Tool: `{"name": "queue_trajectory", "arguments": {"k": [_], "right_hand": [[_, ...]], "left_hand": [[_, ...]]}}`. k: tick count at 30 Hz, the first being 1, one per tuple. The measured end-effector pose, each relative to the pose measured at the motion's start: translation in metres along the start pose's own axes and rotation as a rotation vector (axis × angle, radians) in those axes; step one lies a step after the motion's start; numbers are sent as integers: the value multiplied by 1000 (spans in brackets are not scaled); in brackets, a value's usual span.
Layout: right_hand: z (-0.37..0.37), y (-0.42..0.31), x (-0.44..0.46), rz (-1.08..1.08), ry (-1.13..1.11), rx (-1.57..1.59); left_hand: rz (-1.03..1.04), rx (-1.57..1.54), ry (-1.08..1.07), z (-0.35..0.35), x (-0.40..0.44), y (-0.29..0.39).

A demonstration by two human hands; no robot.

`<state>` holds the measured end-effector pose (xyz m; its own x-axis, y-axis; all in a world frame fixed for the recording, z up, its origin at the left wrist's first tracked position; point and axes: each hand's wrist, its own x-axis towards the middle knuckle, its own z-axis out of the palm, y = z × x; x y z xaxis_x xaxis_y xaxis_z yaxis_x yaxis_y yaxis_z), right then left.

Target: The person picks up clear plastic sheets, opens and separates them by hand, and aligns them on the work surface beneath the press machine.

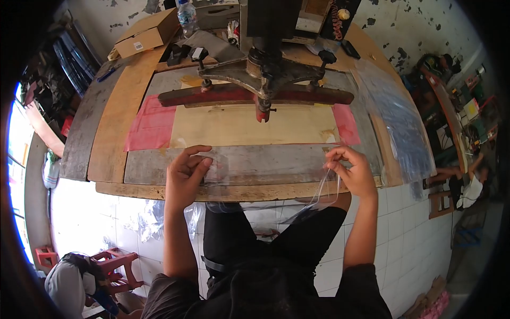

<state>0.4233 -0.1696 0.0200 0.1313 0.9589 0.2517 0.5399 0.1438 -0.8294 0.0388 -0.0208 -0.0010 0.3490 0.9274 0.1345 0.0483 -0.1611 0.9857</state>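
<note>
A clear plastic sheet (pixel 265 178) stretches between my two hands at the front of the work table. Its lower part hangs over the table edge above my lap. My left hand (pixel 187 175) is closed, thumb and fingers pinching the sheet's left end. On the other side, my right hand (pixel 351 169) pinches the right end, where the film folds into narrow creases. Just beyond both hands lies a cream-coloured board (pixel 255 127) with pink sheets (pixel 151 122) at its ends. Above that board sits a press head with a red bar (pixel 212 97).
A stack of clear plastic sheets (pixel 401 130) lies on the table's right side. At the back stand a cardboard box (pixel 146 37) and a water bottle (pixel 186 16). Loose plastic (pixel 154 220) is on the tiled floor. Another person (pixel 473 186) sits at far right.
</note>
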Motion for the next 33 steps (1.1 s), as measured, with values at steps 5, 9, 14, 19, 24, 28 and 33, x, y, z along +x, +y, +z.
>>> {"name": "queue_trajectory", "arguments": {"k": [5,9,14,19,24,28,33], "right_hand": [[-30,-30,16,-36,-198,-235],[-36,-28,23,-238,-206,6],[-27,-26,18,-3,-131,349],[-24,-32,18,134,-66,383],[-25,-43,18,152,-43,358],[-29,-49,19,172,-27,281],[-30,-52,18,167,-19,277]], "left_hand": [[17,-4,-11,2,-1,-1],[10,-35,-17,1,-1,2],[31,-47,-11,1,0,-3],[73,-73,-16,0,0,-3],[78,-54,-10,1,1,-1],[81,-58,-9,1,1,-2],[55,-73,-7,-1,1,-4]]}}
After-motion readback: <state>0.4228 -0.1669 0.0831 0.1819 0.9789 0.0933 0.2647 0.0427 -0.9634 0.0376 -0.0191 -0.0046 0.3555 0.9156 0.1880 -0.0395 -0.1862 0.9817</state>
